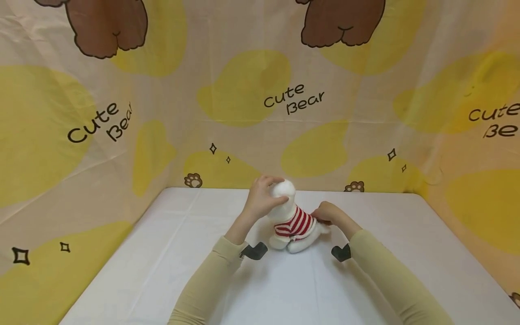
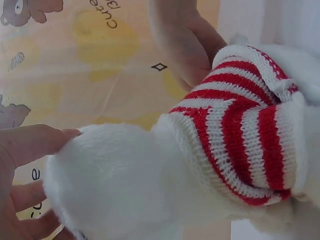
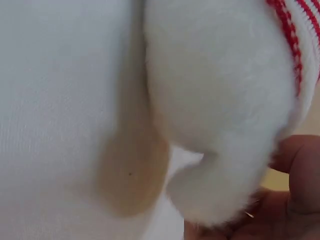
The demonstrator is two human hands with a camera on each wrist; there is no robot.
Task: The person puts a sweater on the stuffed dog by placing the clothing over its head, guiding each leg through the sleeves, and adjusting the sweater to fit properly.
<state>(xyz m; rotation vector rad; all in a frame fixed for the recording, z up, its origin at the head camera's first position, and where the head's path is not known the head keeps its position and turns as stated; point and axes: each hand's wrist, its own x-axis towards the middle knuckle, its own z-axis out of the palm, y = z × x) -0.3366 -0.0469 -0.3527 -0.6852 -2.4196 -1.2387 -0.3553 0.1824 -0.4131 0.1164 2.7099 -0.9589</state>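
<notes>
A white plush toy dog (image 1: 311, 237) in a red-and-white striped knitted sweater (image 1: 301, 223) sits on the table, turned partly away. My left hand (image 1: 260, 198) grips its round white head (image 1: 283, 190), thumb on one side and fingers on the other; the left wrist view shows the fingertips pressed into the plush. At the toy's rear, my right hand (image 1: 330, 213) pinches at the back hem of the sweater with curled fingers. The right wrist view shows the fluffy tail (image 3: 215, 192) beside those fingers (image 3: 305, 172), which it partly hides.
The white table (image 1: 195, 275) has its back edge against a hanging cloth (image 1: 239, 135) with yellow patches and "Cute Bear" lettering. More of the cloth hangs along both sides. Dark camera mounts (image 1: 256, 251) stick out from both wrists near the toy.
</notes>
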